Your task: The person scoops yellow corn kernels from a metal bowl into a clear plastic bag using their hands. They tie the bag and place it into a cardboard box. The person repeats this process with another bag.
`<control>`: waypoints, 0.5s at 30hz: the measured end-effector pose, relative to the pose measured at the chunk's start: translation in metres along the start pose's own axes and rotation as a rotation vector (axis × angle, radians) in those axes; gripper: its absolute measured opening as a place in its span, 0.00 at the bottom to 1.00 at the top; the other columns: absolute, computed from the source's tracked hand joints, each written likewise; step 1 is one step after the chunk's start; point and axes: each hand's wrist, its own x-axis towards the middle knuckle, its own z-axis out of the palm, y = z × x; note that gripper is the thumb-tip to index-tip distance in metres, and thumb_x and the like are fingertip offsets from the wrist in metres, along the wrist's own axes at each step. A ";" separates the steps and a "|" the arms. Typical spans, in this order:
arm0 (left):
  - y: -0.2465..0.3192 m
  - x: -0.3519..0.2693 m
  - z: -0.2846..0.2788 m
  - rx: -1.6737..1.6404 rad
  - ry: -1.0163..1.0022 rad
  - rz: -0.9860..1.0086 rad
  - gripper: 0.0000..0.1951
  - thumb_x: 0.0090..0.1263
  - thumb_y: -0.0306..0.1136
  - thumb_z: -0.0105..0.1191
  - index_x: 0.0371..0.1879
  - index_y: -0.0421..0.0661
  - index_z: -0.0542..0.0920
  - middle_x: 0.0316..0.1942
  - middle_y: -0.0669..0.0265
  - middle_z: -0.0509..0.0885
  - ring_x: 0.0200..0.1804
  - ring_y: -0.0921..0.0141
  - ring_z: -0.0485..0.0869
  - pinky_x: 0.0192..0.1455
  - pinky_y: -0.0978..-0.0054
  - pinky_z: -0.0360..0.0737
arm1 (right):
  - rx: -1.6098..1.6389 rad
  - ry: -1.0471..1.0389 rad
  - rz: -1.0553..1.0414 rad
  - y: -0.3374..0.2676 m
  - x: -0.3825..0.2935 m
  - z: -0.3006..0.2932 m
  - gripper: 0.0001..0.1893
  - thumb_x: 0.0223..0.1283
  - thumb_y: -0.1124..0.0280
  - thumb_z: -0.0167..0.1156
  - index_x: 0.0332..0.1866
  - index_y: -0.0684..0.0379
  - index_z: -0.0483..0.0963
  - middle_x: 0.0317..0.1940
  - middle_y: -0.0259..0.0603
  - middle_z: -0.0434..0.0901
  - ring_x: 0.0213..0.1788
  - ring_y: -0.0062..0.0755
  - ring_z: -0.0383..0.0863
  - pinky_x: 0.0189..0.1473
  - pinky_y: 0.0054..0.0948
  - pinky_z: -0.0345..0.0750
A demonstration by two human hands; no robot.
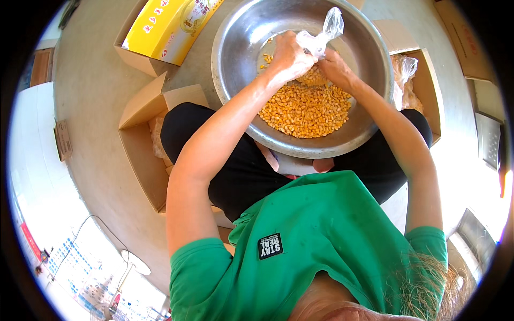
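In front of me a wide metal basin [229, 76] sits between my knees. Loose yellow corn kernels [307, 114] form a heap in its near part, and a few are scattered by its left wall. My left hand [291, 54] and my right hand [336, 68] meet over the basin, both gripping a clear plastic bag [319, 42] below its gathered top. The bag's upper end sticks up past my fingers. Its lower part hangs over the heap and seems to contain corn. My fingertips are partly hidden by the plastic.
An open cardboard box [140, 156] with plastic bags inside stands left of my knee. Another open box [427, 92], holding filled clear bags [411, 94], is at the right. Beyond the left box is a yellow printed carton [160, 28]. A standing fan [106, 311] is at lower left.
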 end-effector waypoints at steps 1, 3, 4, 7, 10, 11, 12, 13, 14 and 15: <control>0.001 -0.001 0.001 -0.081 0.041 -0.033 0.12 0.62 0.34 0.64 0.40 0.41 0.81 0.33 0.64 0.86 0.37 0.71 0.83 0.41 0.70 0.79 | 0.008 0.008 0.011 0.004 0.002 -0.001 0.13 0.69 0.67 0.51 0.52 0.57 0.78 0.45 0.46 0.84 0.49 0.37 0.80 0.54 0.33 0.74; 0.006 -0.006 0.003 -0.243 0.121 -0.100 0.14 0.63 0.34 0.64 0.44 0.41 0.80 0.35 0.65 0.87 0.38 0.72 0.83 0.42 0.71 0.78 | 0.013 -0.053 -0.035 0.009 0.003 -0.006 0.13 0.69 0.67 0.51 0.52 0.57 0.78 0.45 0.46 0.84 0.49 0.37 0.80 0.55 0.34 0.74; 0.008 -0.007 0.000 -0.258 0.055 -0.090 0.14 0.63 0.34 0.65 0.44 0.42 0.80 0.35 0.65 0.87 0.39 0.72 0.83 0.42 0.71 0.79 | 0.017 -0.082 -0.057 0.009 0.003 -0.008 0.13 0.69 0.67 0.50 0.52 0.57 0.78 0.45 0.46 0.84 0.49 0.37 0.80 0.55 0.34 0.74; 0.011 -0.005 -0.008 -0.302 -0.090 -0.074 0.14 0.63 0.34 0.65 0.45 0.44 0.80 0.36 0.66 0.87 0.40 0.72 0.83 0.44 0.72 0.79 | -0.027 -0.070 -0.101 0.016 0.008 -0.006 0.14 0.70 0.66 0.50 0.52 0.58 0.78 0.45 0.45 0.84 0.49 0.36 0.81 0.54 0.34 0.74; 0.012 -0.003 -0.006 -0.340 -0.124 -0.135 0.12 0.64 0.35 0.63 0.43 0.45 0.81 0.35 0.66 0.87 0.39 0.73 0.83 0.42 0.74 0.79 | -0.109 -0.110 0.047 0.014 0.008 -0.009 0.14 0.70 0.64 0.50 0.52 0.58 0.78 0.44 0.44 0.84 0.50 0.37 0.81 0.53 0.36 0.75; 0.011 -0.002 -0.006 -0.348 -0.127 -0.181 0.11 0.64 0.35 0.63 0.42 0.45 0.82 0.34 0.66 0.87 0.38 0.73 0.83 0.41 0.74 0.79 | -0.072 -0.083 0.024 0.013 0.007 -0.006 0.15 0.70 0.63 0.51 0.52 0.59 0.78 0.44 0.44 0.84 0.49 0.37 0.81 0.53 0.36 0.75; 0.010 0.000 -0.004 -0.355 -0.131 -0.227 0.10 0.64 0.35 0.62 0.42 0.45 0.82 0.33 0.67 0.86 0.37 0.74 0.83 0.40 0.74 0.79 | -0.035 -0.057 0.000 0.009 0.006 -0.004 0.15 0.70 0.62 0.51 0.52 0.59 0.78 0.43 0.44 0.84 0.49 0.37 0.81 0.53 0.36 0.75; 0.008 0.001 -0.002 -0.271 -0.040 -0.168 0.09 0.65 0.34 0.61 0.41 0.45 0.83 0.32 0.67 0.86 0.36 0.75 0.82 0.39 0.75 0.78 | 0.002 -0.030 -0.023 0.006 0.005 -0.001 0.16 0.70 0.61 0.51 0.52 0.59 0.78 0.43 0.44 0.84 0.49 0.36 0.80 0.53 0.36 0.75; 0.006 0.001 0.000 -0.185 0.051 -0.109 0.08 0.65 0.34 0.60 0.40 0.46 0.83 0.31 0.68 0.86 0.35 0.75 0.82 0.38 0.75 0.78 | -0.023 -0.087 0.037 0.002 0.004 -0.005 0.16 0.70 0.60 0.51 0.51 0.59 0.78 0.42 0.44 0.84 0.48 0.36 0.80 0.52 0.36 0.75; 0.000 0.000 0.001 -0.097 0.144 -0.055 0.07 0.66 0.33 0.59 0.39 0.46 0.84 0.30 0.68 0.86 0.33 0.76 0.81 0.37 0.75 0.77 | -0.047 -0.150 0.094 -0.020 0.001 -0.012 0.16 0.70 0.59 0.52 0.50 0.60 0.78 0.41 0.43 0.83 0.48 0.35 0.80 0.51 0.36 0.74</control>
